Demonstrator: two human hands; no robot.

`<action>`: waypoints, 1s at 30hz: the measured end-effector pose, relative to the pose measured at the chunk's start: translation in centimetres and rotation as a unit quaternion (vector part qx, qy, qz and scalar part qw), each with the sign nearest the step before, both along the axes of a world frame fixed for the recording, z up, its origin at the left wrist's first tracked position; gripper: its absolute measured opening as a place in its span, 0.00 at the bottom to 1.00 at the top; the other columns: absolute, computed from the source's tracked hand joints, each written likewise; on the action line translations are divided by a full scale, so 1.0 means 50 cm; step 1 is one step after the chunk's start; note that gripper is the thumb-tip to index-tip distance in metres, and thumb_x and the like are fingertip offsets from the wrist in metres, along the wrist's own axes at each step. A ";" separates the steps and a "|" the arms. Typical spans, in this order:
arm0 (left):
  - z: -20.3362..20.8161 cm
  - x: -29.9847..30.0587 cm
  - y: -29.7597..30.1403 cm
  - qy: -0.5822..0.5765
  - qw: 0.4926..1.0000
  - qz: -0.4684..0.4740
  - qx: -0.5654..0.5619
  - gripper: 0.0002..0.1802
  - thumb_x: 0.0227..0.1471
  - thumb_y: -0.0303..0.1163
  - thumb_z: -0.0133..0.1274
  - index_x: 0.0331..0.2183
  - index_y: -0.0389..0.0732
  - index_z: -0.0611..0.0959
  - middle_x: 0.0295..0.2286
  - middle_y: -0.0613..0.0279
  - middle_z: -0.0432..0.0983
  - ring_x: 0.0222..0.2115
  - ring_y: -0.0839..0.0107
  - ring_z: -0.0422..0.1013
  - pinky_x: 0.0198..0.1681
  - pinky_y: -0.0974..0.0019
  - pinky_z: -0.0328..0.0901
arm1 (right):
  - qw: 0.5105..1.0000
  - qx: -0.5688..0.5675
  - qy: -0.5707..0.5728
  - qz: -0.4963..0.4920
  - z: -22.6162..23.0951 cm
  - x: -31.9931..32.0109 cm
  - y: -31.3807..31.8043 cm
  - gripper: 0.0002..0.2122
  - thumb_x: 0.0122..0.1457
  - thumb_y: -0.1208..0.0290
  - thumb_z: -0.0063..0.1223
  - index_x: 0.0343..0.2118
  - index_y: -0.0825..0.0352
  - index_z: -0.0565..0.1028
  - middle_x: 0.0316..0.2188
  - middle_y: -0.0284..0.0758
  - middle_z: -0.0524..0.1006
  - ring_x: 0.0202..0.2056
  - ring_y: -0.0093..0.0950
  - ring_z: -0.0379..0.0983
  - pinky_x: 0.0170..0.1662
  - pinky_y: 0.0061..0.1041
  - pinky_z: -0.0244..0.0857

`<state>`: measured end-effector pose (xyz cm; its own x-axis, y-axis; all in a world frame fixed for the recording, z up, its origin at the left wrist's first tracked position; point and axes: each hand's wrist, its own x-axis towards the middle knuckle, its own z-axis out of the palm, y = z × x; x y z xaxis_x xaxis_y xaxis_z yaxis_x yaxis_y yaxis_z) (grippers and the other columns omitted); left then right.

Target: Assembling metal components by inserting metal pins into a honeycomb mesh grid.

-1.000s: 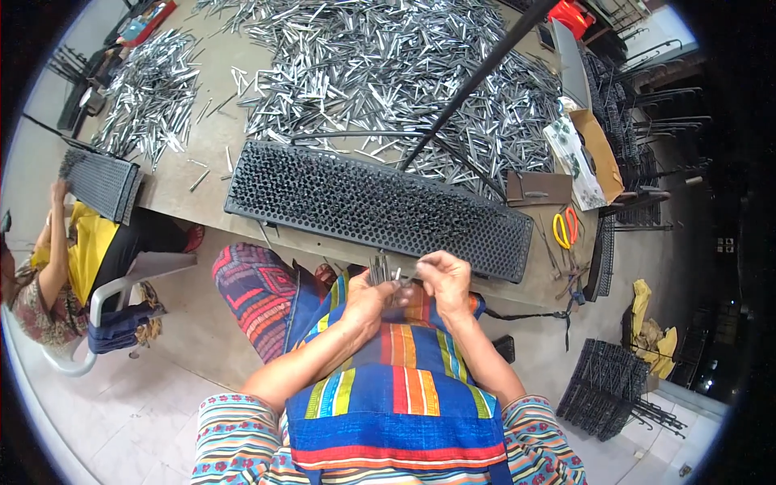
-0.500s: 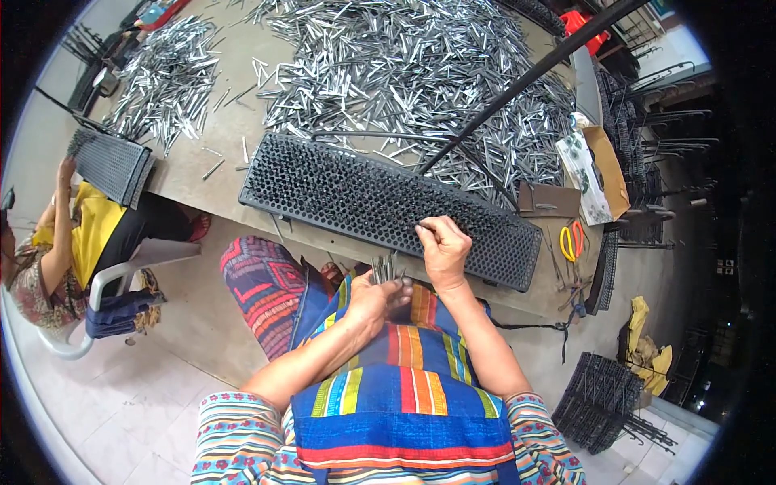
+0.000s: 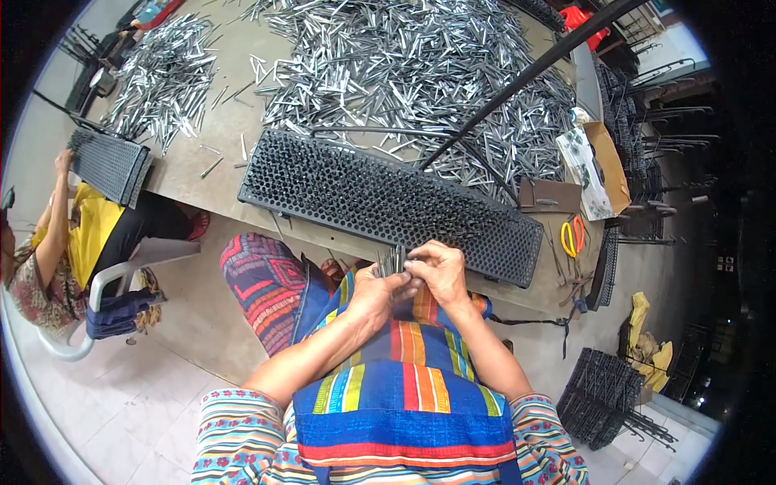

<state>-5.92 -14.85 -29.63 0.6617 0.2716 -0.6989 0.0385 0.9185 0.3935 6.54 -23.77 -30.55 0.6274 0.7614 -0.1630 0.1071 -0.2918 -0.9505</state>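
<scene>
Looking down through the head camera, the left hand sits closed around a small bundle of thin metal pins, which stand upright out of its grip above the lap. The right hand meets it from the other side, fingers curled in and the fingertips pinching at the top of the same bundle, so both hands touch each other and the pins. They hover just in front of the near edge of a long black perforated tray, which lies aslant on the worktable, its holes largely filled with dark pin ends.

Beyond the tray a broad heap of loose silver pins covers the middle of the table, and a second smaller heap lies toward the far left. A dark pole crosses diagonally above the pile. At the right end stand an open cardboard box and orange-handled scissors.

On the left another person in a yellow top sits on a white plastic chair, beside a second black tray. A striped apron covers the lap.
</scene>
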 end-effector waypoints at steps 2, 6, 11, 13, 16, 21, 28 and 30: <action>-0.002 0.003 -0.005 0.012 1.000 0.003 0.026 0.10 0.51 0.18 0.51 0.38 0.35 0.78 0.30 0.58 0.79 0.28 0.68 0.77 0.32 0.67 0.75 | 0.972 0.080 0.199 -0.099 0.006 -0.013 0.006 0.01 0.51 0.82 0.57 0.27 0.71 0.77 0.16 0.25 0.72 0.14 0.13 0.61 0.19 0.13 0.54; -0.009 0.001 -0.001 0.030 0.998 0.010 0.049 0.10 0.51 0.18 0.50 0.38 0.35 0.78 0.30 0.59 0.79 0.28 0.68 0.77 0.31 0.67 0.74 | 0.980 0.102 0.042 -0.164 0.017 0.015 0.010 0.01 0.53 0.82 0.56 0.28 0.72 0.76 0.22 0.27 0.76 0.23 0.12 0.69 0.27 0.12 0.63; -0.021 -0.001 -0.009 0.027 0.995 -0.016 0.092 0.09 0.52 0.18 0.49 0.38 0.35 0.77 0.30 0.55 0.79 0.27 0.68 0.77 0.28 0.67 0.73 | 0.971 0.083 -0.149 -0.169 0.032 0.034 0.061 0.02 0.50 0.82 0.58 0.26 0.71 0.76 0.20 0.28 0.75 0.20 0.13 0.67 0.23 0.17 0.60; -0.018 -0.001 -0.007 0.023 0.996 -0.013 0.085 0.10 0.51 0.18 0.48 0.38 0.35 0.77 0.30 0.55 0.79 0.27 0.67 0.77 0.27 0.67 0.73 | 0.962 0.079 -0.214 -0.153 0.032 0.036 0.070 0.03 0.48 0.83 0.58 0.26 0.71 0.76 0.20 0.29 0.75 0.20 0.15 0.68 0.23 0.19 0.60; -0.005 0.001 0.000 0.021 0.998 -0.016 0.065 0.11 0.51 0.17 0.47 0.39 0.34 0.75 0.30 0.54 0.79 0.26 0.67 0.77 0.26 0.66 0.73 | 0.948 0.076 -0.277 -0.135 0.027 0.040 0.068 0.04 0.46 0.83 0.59 0.27 0.70 0.76 0.21 0.34 0.74 0.20 0.22 0.70 0.23 0.21 0.61; -0.007 0.000 0.003 0.030 0.999 -0.014 0.039 0.11 0.51 0.17 0.47 0.39 0.34 0.75 0.30 0.53 0.79 0.27 0.67 0.77 0.26 0.66 0.74 | 0.934 0.072 -0.336 -0.092 0.020 0.046 0.065 0.05 0.45 0.81 0.60 0.27 0.68 0.77 0.22 0.37 0.74 0.23 0.32 0.74 0.26 0.26 0.67; -0.001 0.009 0.007 0.023 0.999 0.006 -0.023 0.09 0.51 0.17 0.48 0.38 0.34 0.73 0.28 0.55 0.77 0.25 0.66 0.77 0.24 0.68 0.73 | 0.900 0.030 -0.430 -0.064 0.020 0.029 0.050 0.05 0.46 0.80 0.59 0.28 0.67 0.78 0.26 0.35 0.75 0.24 0.34 0.75 0.27 0.28 0.69; -0.002 0.010 0.005 0.020 0.999 0.004 -0.030 0.09 0.51 0.18 0.48 0.37 0.35 0.73 0.28 0.55 0.77 0.25 0.66 0.76 0.24 0.68 0.73 | 0.909 0.022 -0.414 -0.049 0.015 0.025 0.045 0.06 0.47 0.81 0.58 0.29 0.67 0.78 0.26 0.35 0.75 0.25 0.33 0.75 0.27 0.28 0.68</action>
